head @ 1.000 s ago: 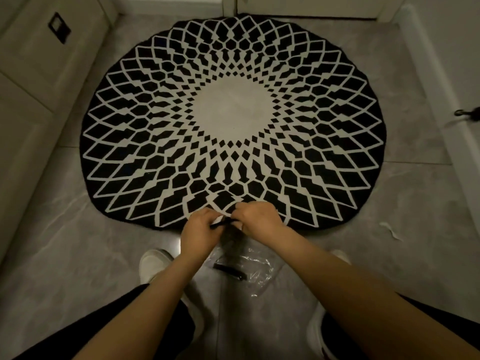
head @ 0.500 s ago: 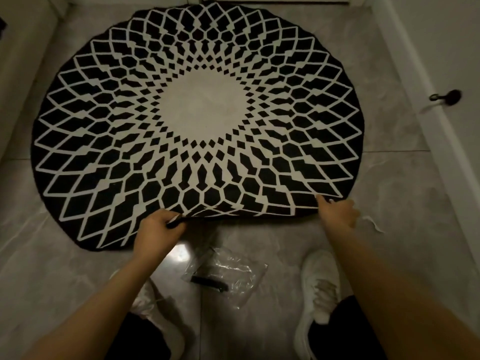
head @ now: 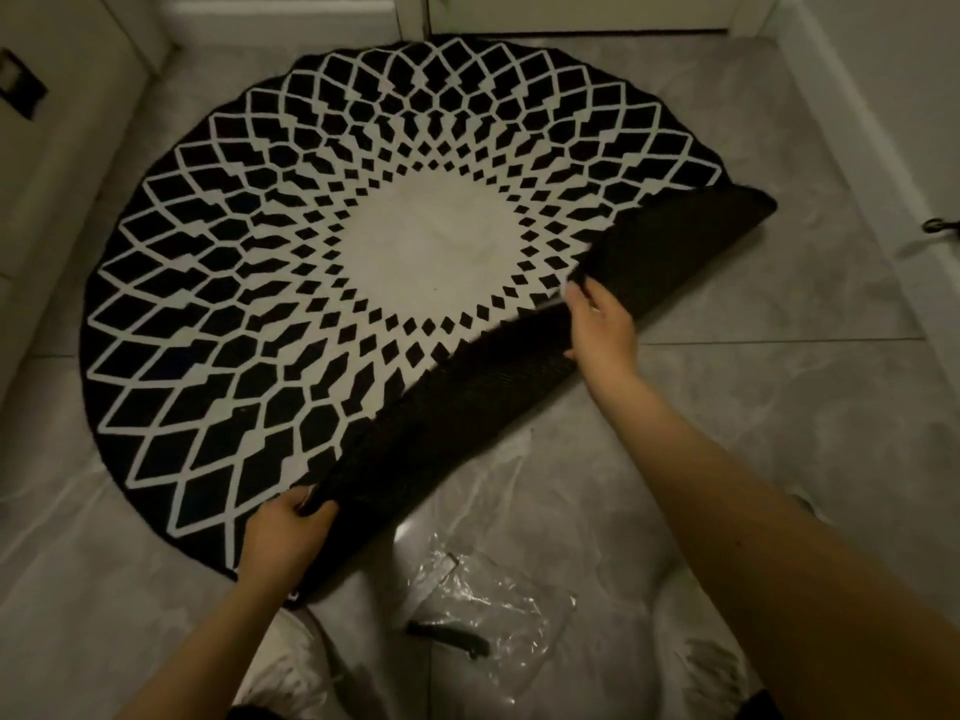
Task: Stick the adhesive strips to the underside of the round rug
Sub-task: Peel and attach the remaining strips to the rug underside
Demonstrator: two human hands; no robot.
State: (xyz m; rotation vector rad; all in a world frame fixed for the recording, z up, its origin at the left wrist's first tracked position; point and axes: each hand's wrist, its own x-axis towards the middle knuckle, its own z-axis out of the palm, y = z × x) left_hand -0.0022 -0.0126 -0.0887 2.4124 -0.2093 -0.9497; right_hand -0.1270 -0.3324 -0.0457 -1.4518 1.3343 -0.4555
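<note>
The round rug (head: 291,283) lies on the grey tile floor (head: 779,407). It is black with a white net pattern and a plain pale circle in the middle. Its near right part is folded up and over, so the dark underside (head: 493,407) faces up. The left hand (head: 283,537) grips the folded edge down low, with its fingers curled round it. The right hand (head: 602,330) holds the folded edge higher up, fingers wrapped over it. On the floor near the person's white shoes (head: 291,662) lies a crinkly clear plastic bag (head: 498,595) with a dark strip (head: 449,634) inside it.
</note>
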